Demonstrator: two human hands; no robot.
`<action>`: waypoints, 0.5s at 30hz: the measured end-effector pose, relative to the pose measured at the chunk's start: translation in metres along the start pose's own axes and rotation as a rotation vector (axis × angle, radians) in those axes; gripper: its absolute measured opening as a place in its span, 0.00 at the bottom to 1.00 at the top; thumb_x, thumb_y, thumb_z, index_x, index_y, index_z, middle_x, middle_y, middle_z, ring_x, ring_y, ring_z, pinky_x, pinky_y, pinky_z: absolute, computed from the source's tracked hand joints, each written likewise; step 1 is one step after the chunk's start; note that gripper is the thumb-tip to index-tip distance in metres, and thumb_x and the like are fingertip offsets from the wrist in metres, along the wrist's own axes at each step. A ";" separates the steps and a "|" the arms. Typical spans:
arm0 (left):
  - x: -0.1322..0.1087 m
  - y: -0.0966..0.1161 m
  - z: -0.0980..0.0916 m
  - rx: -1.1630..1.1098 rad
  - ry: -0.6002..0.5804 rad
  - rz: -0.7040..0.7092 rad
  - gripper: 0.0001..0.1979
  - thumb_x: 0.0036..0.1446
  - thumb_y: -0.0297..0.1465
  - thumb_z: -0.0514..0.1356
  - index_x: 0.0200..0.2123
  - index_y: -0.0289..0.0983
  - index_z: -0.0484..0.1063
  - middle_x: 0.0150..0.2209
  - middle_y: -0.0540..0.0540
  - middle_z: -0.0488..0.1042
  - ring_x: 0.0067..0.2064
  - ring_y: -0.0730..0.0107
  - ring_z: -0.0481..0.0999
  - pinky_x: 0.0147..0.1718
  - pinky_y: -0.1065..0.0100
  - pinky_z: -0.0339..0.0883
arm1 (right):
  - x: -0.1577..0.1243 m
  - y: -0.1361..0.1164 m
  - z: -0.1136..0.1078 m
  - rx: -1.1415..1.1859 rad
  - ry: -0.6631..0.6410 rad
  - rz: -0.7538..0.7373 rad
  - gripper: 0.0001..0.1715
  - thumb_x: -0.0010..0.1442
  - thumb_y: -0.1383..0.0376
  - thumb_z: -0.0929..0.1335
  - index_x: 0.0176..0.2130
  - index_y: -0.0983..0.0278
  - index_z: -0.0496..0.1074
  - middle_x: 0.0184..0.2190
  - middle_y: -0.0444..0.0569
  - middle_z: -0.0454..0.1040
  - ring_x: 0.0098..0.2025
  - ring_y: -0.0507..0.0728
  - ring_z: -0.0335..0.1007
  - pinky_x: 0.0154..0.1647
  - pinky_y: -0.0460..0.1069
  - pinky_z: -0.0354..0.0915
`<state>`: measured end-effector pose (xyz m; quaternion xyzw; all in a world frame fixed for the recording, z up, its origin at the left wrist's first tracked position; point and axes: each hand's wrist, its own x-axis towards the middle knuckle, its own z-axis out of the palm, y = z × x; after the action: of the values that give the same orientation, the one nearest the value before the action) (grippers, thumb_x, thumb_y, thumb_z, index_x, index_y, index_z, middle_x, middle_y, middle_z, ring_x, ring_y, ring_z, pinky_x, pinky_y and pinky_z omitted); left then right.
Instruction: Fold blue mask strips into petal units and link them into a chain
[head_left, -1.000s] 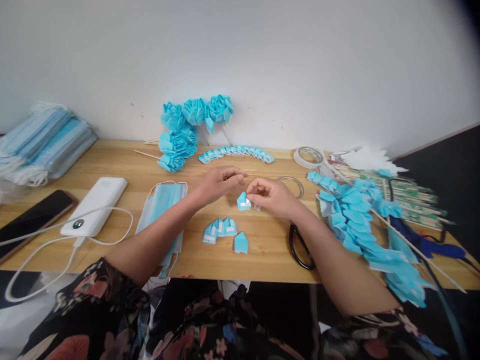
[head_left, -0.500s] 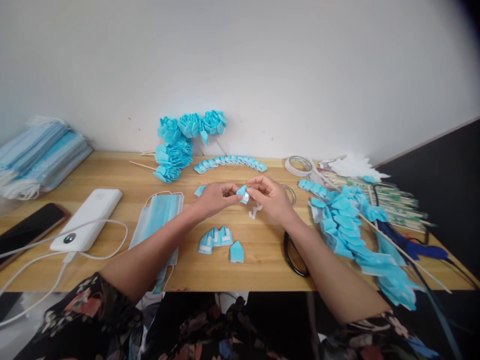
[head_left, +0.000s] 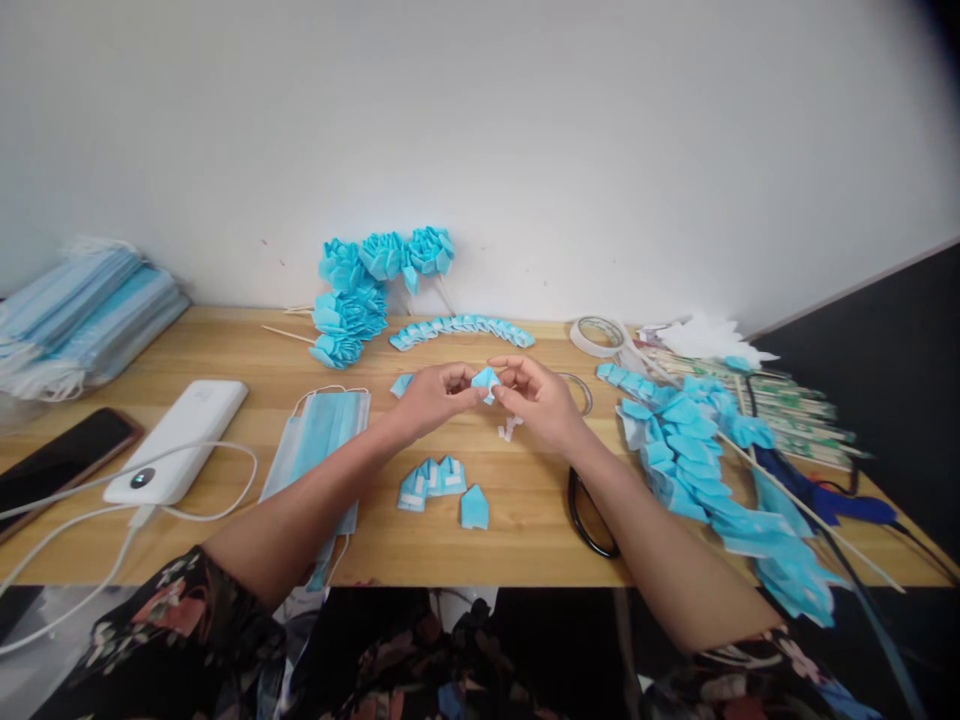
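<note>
Between my two hands, above the middle of the table, is a small folded blue petal (head_left: 485,379) with a pointed top and a bit of white low on it. My left hand (head_left: 441,397) pinches its left side; my right hand (head_left: 534,398) grips its right side with thumb and fingers. Just below lie white paper scraps (head_left: 510,428). Nearer me are an overlapping group of blue petals with white strips (head_left: 431,480) and one loose petal (head_left: 474,508). Another petal (head_left: 403,384) is partly hidden behind my left hand.
Blue flowers on sticks (head_left: 352,300) lean at the wall beside a curved petal row (head_left: 461,325). Left are stacked masks (head_left: 90,315), a power bank (head_left: 176,440) and a phone (head_left: 64,465). Right are tape rolls (head_left: 598,337), petal strips (head_left: 679,440) and a blue glue gun (head_left: 840,500).
Both hands stay in place with the petal between them. The petal is turned slightly, so less of its white patch shows. The whole view has shifted a little.
</note>
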<state>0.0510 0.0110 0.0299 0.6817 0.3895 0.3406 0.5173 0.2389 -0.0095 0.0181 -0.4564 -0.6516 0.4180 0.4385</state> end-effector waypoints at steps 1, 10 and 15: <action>0.000 -0.001 0.000 0.010 0.003 -0.001 0.13 0.50 0.40 0.62 0.29 0.34 0.72 0.26 0.51 0.69 0.28 0.75 0.65 0.28 0.72 0.56 | 0.000 0.000 0.000 0.001 -0.003 0.000 0.21 0.57 0.61 0.68 0.50 0.62 0.69 0.30 0.43 0.70 0.32 0.52 0.68 0.33 0.46 0.63; 0.000 0.000 0.000 0.026 0.031 -0.014 0.10 0.50 0.37 0.60 0.28 0.35 0.70 0.25 0.52 0.67 0.27 0.75 0.62 0.27 0.71 0.54 | -0.003 -0.008 0.001 -0.125 0.106 -0.018 0.18 0.59 0.61 0.65 0.49 0.62 0.69 0.31 0.45 0.72 0.32 0.52 0.68 0.33 0.47 0.64; 0.000 0.001 -0.001 0.058 0.102 -0.044 0.12 0.51 0.39 0.59 0.27 0.35 0.67 0.24 0.52 0.64 0.27 0.75 0.62 0.26 0.71 0.53 | -0.007 -0.015 0.001 -0.464 0.181 -0.264 0.06 0.60 0.64 0.65 0.37 0.61 0.73 0.32 0.47 0.75 0.35 0.55 0.70 0.40 0.51 0.65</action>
<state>0.0501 0.0118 0.0309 0.6692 0.4401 0.3520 0.4843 0.2355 -0.0197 0.0307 -0.4913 -0.7419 0.1542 0.4294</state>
